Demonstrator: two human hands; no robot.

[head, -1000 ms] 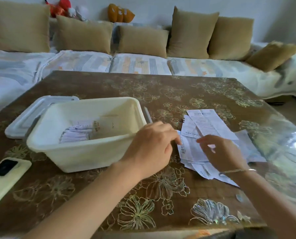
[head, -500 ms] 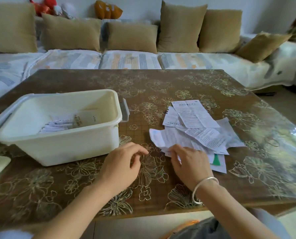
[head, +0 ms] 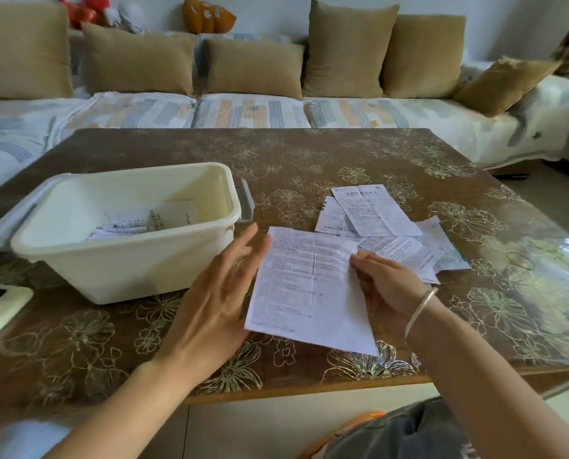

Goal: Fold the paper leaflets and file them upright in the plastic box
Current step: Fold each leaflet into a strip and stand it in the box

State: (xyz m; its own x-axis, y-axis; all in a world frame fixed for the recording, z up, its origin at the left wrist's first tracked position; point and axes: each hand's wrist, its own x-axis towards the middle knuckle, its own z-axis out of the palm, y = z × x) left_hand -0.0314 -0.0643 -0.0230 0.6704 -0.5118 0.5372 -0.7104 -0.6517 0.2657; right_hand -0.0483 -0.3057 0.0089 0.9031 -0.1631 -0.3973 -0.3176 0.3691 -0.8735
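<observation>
An unfolded leaflet [head: 309, 286] is pinched at its right edge by the right grip [head: 389, 286], just right of the plastic box [head: 127, 263] on the counter [head: 77, 342]. The left grip [head: 216, 303] is spread at its left edge. Folded leaflets [head: 120, 225] are seen inside the box.

A phone [head: 1, 304] is laid at the left edge of the table [head: 309, 154]. Tan cushions [head: 253, 66] are propped along a sofa [head: 250, 111], and soft toys [head: 91, 9] are set behind them.
</observation>
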